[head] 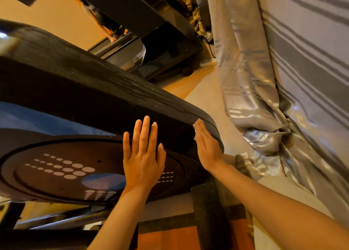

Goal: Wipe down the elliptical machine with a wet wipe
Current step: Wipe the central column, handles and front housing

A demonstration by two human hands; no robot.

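Note:
The elliptical machine's black flywheel housing (98, 91) fills the left and middle of the head view, with a round side disc (62, 171) bearing pale dots. My left hand (143, 155) lies flat on the housing's side, fingers straight and spread. My right hand (206, 144) presses flat against the housing's rounded end edge. A white wet wipe (196, 127) shows as a small corner by its fingertips, mostly hidden under the palm.
A grey striped satin curtain (273, 79) hangs close on the right, bunched at the floor. Black equipment (151, 32) stands at the back. A black foam-covered post (209, 215) rises below the housing. Pale floor (213, 102) lies between machine and curtain.

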